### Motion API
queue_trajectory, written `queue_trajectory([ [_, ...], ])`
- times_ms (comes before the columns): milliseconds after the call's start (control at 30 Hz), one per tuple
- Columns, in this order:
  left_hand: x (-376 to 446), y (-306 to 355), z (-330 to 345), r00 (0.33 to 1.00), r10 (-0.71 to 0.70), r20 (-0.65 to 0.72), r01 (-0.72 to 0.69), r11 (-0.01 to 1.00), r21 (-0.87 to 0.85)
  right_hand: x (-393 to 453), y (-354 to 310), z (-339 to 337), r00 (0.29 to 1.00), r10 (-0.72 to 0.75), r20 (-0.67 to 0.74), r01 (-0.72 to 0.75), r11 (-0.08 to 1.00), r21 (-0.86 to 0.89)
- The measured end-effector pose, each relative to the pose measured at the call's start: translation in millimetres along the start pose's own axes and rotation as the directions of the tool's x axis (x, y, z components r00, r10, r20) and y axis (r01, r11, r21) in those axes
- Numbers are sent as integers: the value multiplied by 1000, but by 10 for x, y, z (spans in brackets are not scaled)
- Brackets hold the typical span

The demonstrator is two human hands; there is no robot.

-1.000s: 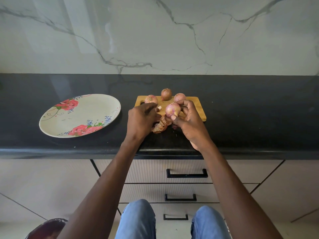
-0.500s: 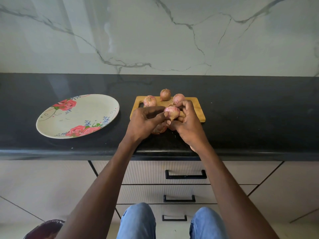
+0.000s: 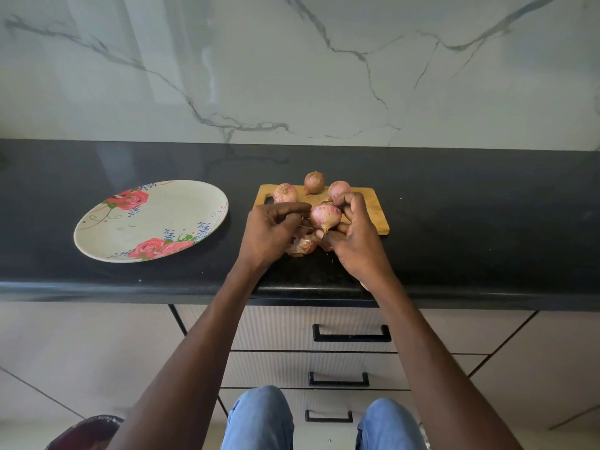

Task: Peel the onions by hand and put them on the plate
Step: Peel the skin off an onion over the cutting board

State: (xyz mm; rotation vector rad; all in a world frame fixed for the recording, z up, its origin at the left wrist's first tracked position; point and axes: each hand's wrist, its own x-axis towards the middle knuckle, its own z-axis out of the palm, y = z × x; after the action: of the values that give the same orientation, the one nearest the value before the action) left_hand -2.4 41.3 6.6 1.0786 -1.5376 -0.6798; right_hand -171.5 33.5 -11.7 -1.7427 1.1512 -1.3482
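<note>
Turned since a second ago: held onion (image 3: 325, 216) now root tip down, left hand (image 3: 271, 233) drawn in against it. Gripped by right hand (image 3: 352, 237) above cutting board (image 3: 378, 211); left fingers pinching a skin strip. Three more onions (image 3: 314, 182) on board, peels (image 3: 300, 245) below. Floral plate (image 3: 107, 228) bare, well left on black counter (image 3: 487, 222).
</note>
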Motion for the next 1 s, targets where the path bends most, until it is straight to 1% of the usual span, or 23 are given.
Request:
queue_trajectory([
  [67,12,-30,5,998,-1,-64,2,1000,19,-6,2,-1,1000,-11,-23,10,1000,-20],
  [133,20,-48,13,995,27,-91,-19,996,83,-7,11,-3,998,-16,-61,14,999,-33],
  [333,37,-50,56,995,41,-93,-16,967,255,4,30,-29,990,-40,-132,26,994,-104],
  [467,19,-52,63,984,149,-98,-111,941,319,3,-4,-15,987,-62,-149,35,984,-174],
  [533,9,-55,50,985,149,-85,-119,951,286,4,-14,-12,988,-66,-141,40,983,-178],
  [567,3,-54,42,991,118,-64,-100,966,238,7,-16,-9,989,-70,-128,48,984,-170],
  [667,7,-27,9,1000,5,15,-4,1000,-11,14,-27,-10,992,-90,-83,77,986,-150],
  [733,4,0,-1,998,4,70,4,994,-108,22,-31,-21,989,-133,-66,121,980,-161],
  [800,-3,23,4,993,18,113,-1,989,-145,49,-29,-44,987,-157,-36,149,975,-163],
  [900,-1,35,0,993,10,118,16,977,-213,121,-25,-90,987,-163,10,162,973,-162],
  [1000,22,-4,-25,994,-6,110,29,978,-206,158,-17,-116,984,-176,28,179,973,-145],
])
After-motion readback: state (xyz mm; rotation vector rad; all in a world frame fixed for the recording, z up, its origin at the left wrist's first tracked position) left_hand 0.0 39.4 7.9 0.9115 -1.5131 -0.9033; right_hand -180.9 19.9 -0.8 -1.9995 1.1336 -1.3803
